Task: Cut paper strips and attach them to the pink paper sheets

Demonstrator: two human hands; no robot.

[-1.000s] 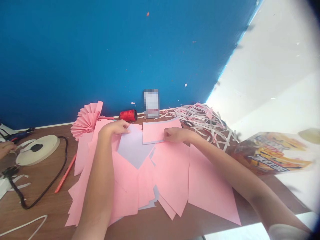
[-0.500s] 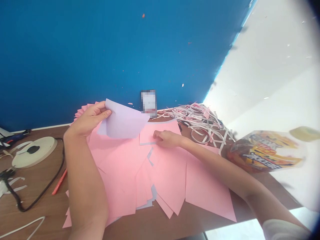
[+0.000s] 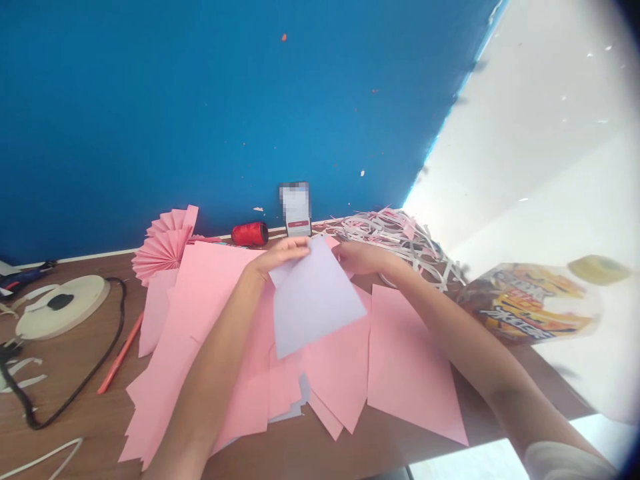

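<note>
A pale lilac sheet of paper (image 3: 317,300) hangs tilted above the pink sheets, held near its upper edge. My left hand (image 3: 283,255) is closed on it, thumb and fingers pinching the top. My right hand (image 3: 363,258) is closed at the sheet's upper right, its fingertips partly hidden, with a bit of pink paper (image 3: 331,242) showing between the hands. Beneath lie several overlapping pink sheets (image 3: 210,280), some with greyish undersides. Another pink sheet (image 3: 413,367) lies under my right forearm.
A pleated pink paper fan (image 3: 163,243), a red spool (image 3: 250,233) and a phone (image 3: 296,210) stand by the blue wall. Paper strips (image 3: 395,233) pile at back right, near a printed plastic bag (image 3: 535,303). Leftward are a white tape roll (image 3: 85,303), red pen (image 3: 120,357) and black cable (image 3: 107,357).
My left hand has moved right and brought the lilac sheet over the middle of the pile. My right hand has lifted off the pink paper beside it, exposing the fan and spool at left.
</note>
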